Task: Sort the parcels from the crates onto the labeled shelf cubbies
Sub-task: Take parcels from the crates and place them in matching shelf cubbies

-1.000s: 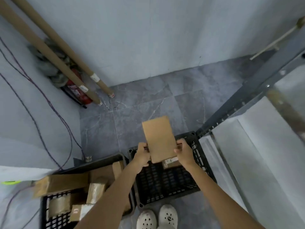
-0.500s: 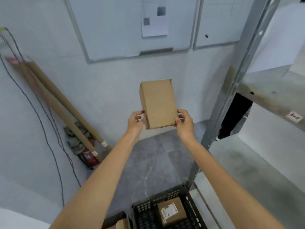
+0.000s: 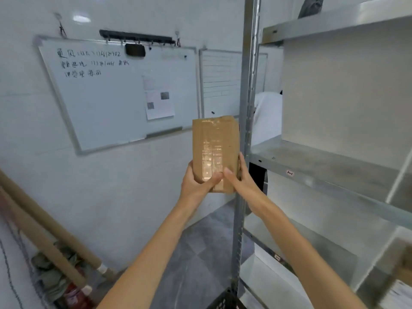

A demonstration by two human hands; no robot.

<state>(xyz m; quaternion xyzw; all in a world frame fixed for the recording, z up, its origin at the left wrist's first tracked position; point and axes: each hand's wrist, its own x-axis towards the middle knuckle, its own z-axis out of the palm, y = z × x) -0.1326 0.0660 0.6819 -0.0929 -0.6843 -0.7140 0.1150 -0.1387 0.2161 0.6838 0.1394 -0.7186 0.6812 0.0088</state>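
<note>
Cardboard parcel (image 3: pixel 215 150), taped, is looking stiff & light; L hand (image 3: pixel 197 186) and R hand (image 3: pixel 242 181) are clamping its near end, thumbs on slick tape. Bare side edges prob. gripping better.

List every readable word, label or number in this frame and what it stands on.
"1-1", apparently: small tag on the shelf edge.
Three handwritten lines on the whiteboard: too blurred to read.
Print on the sheet stuck to it: unreadable.
No label shows on the parcel, only tape.

We look from one head-worn wide-angle camera, facing forward toward the whiteboard (image 3: pixel 107 97) and shelf (image 3: pixel 323 161). The parcel (image 3: pixel 215 150) sits close before us, mid-frame.
</note>
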